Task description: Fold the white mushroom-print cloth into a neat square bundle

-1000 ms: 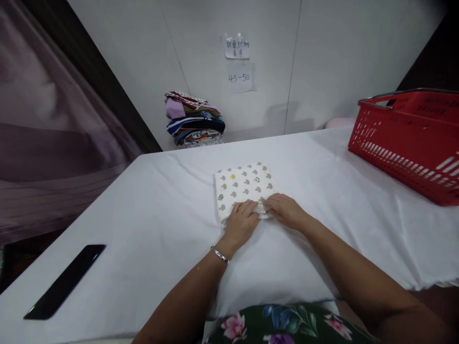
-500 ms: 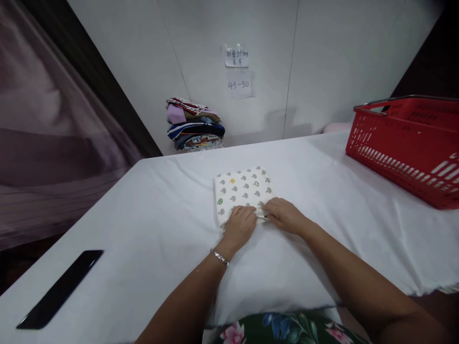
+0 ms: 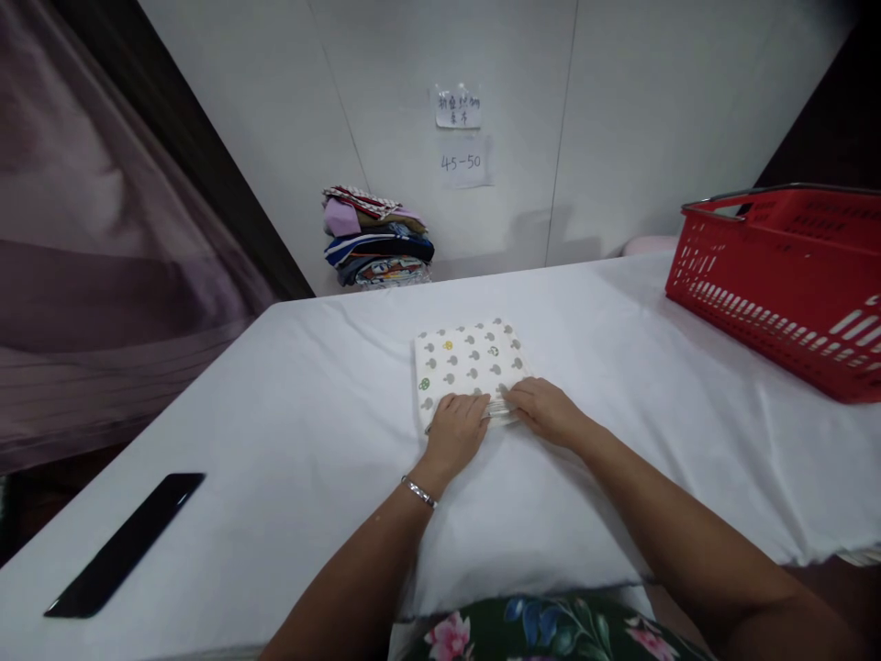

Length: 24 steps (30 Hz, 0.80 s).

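A folded cream cloth (image 3: 472,358) with grey mushroom-like prints and a few green and yellow ones lies flat on the white-covered table. My left hand (image 3: 457,430) grips its near edge, fingers on top and a bracelet at the wrist. Close beside it, my right hand (image 3: 547,411) is closed on the near right corner of the same cloth. Several folded layers show between the two hands. Both thumbs are partly hidden, as is the cloth beneath the fingers.
A red plastic basket (image 3: 777,294) stands at the right on the white tablecloth (image 3: 309,441). Beyond the far edge is a stack of folded fabrics (image 3: 377,243) by the wall. A flat black object (image 3: 128,546) lies at the left; a mauve curtain (image 3: 103,257) hangs there.
The view has shifted slightly. Both hands stay at the cloth's near edge, with only a tiny movement of the fingers.
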Tool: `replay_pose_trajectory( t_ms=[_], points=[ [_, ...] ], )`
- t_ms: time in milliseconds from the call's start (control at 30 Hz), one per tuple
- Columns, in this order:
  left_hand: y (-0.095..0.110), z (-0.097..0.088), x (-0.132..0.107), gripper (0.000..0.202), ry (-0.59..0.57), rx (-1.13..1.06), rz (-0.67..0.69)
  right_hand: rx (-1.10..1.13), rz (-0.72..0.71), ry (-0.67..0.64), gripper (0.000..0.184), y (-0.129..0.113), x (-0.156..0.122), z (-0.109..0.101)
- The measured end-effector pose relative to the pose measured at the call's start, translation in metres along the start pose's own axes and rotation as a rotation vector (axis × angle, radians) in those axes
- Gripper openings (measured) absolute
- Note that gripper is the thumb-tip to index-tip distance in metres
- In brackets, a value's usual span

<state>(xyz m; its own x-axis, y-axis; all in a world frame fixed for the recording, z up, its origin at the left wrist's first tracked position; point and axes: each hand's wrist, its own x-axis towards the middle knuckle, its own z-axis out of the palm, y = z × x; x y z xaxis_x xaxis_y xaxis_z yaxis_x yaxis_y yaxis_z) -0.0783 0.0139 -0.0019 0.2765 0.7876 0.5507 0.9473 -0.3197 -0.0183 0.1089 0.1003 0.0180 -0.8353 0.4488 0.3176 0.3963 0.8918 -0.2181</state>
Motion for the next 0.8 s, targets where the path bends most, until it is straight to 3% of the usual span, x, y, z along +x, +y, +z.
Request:
replay_pose_trajectory(
  t_ms=[200,367,633,800],
  points=[
    [-0.003,-0.003,0.003,0.016,0.105,0.027,0.0,-0.037,-0.019,0.173,0.021,0.001,0.0,0.006],
    [-0.001,0.001,-0.001,0.011,-0.012,0.047,0.017,-0.029,-0.021,0.072,0.017,0.002,0.001,0.012],
    [0.01,-0.007,-0.007,0.01,0.007,0.02,0.072,-0.041,-0.023,0.055,0.018,0.003,0.0,0.009],
    [0.011,-0.001,-0.006,0.007,0.009,0.067,0.069,-0.046,-0.017,0.044,0.016,0.002,0.001,0.009]
  ],
)
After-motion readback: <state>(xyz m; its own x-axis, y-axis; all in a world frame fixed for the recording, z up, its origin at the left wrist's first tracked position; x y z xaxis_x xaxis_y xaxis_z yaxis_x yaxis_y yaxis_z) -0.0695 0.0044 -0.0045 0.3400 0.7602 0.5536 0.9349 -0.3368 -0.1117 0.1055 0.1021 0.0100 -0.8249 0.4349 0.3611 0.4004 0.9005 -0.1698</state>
